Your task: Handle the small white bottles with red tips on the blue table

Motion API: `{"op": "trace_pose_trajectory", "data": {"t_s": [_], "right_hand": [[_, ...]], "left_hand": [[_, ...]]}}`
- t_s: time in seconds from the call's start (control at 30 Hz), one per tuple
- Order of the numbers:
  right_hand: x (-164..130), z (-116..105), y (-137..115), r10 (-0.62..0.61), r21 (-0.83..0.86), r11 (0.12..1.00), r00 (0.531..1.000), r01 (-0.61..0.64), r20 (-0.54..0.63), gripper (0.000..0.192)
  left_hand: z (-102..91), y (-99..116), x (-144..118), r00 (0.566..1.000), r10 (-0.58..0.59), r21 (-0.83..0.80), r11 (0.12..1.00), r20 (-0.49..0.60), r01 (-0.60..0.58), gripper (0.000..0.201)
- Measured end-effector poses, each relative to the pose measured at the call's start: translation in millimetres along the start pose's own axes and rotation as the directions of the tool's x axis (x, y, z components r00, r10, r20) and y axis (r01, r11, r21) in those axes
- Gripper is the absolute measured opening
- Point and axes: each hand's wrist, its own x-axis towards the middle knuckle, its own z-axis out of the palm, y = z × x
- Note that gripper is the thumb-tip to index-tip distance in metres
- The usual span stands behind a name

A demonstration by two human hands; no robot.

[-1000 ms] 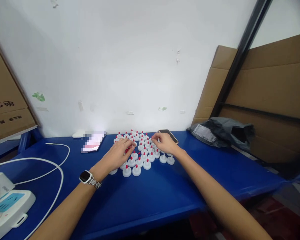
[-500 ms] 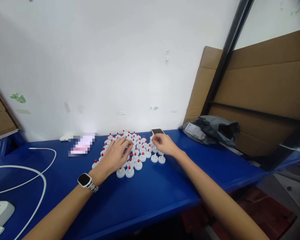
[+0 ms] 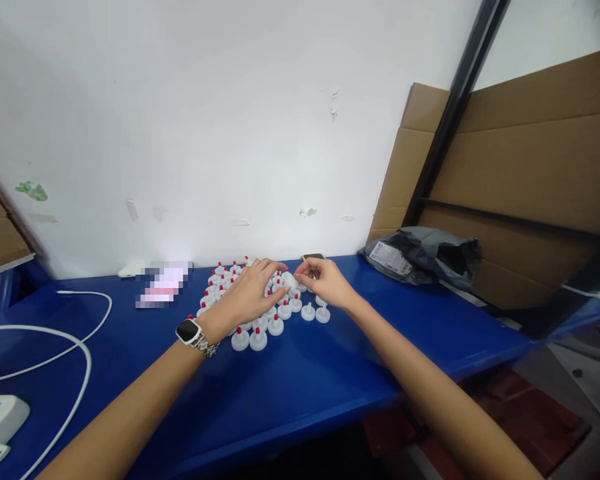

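Several white round caps (image 3: 275,325) with narrow spouts stand in a cluster on the blue table, most with red tips. At the right, two caps (image 3: 308,312) show bare white spouts. My left hand (image 3: 255,287) reaches over the cluster, thumb and fingers apart, its fingertips close to my right hand. My right hand (image 3: 325,280) is closed in a pinch at a tilted white cap (image 3: 291,283) between the two hands. Its fingers partly hide the cap's spout. A watch (image 3: 189,331) is on my left wrist.
A phone (image 3: 313,256) lies behind my right hand. A grey plastic bag (image 3: 420,257) rests at the right by cardboard (image 3: 530,140) and a black post (image 3: 453,100). A white cable (image 3: 87,373) and a white device (image 3: 3,427) are at the left.
My left hand has moved right, over the caps, toward my right hand. My right hand has shifted slightly left, and a tilted white cap now shows between the hands.
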Motion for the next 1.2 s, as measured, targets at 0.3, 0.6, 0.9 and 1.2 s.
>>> {"op": "trace_pose_trajectory", "data": {"t_s": [0.3, 0.6, 0.9, 1.2], "right_hand": [[32.8, 51.6, -27.3, -0.106, 0.069, 0.993, 0.983, 0.097, 0.147, 0.019], [79.0, 88.7, -40.8, 0.013, -0.519, 0.776, 0.813, 0.359, 0.582, 0.009], [63.5, 72.2, -45.7, 0.031, -0.445, 0.845, 0.804, 0.296, 0.594, 0.006], [52.7, 69.6, -42.3, 0.047, -0.465, 0.826, 0.784, 0.317, 0.618, 0.006]], "left_hand": [[-25.9, -43.1, -42.3, 0.992, -0.129, -0.02, 0.991, 0.014, 0.129, 0.035], [-28.3, -52.1, -64.7, 0.966, -0.249, 0.031, 0.969, 0.065, 0.247, 0.026], [-26.3, -53.5, -67.9, 0.969, -0.24, 0.034, 0.971, 0.065, 0.238, 0.021], [-22.1, -50.9, -67.0, 0.98, -0.189, 0.003, 0.982, 0.058, 0.189, 0.016]]}}
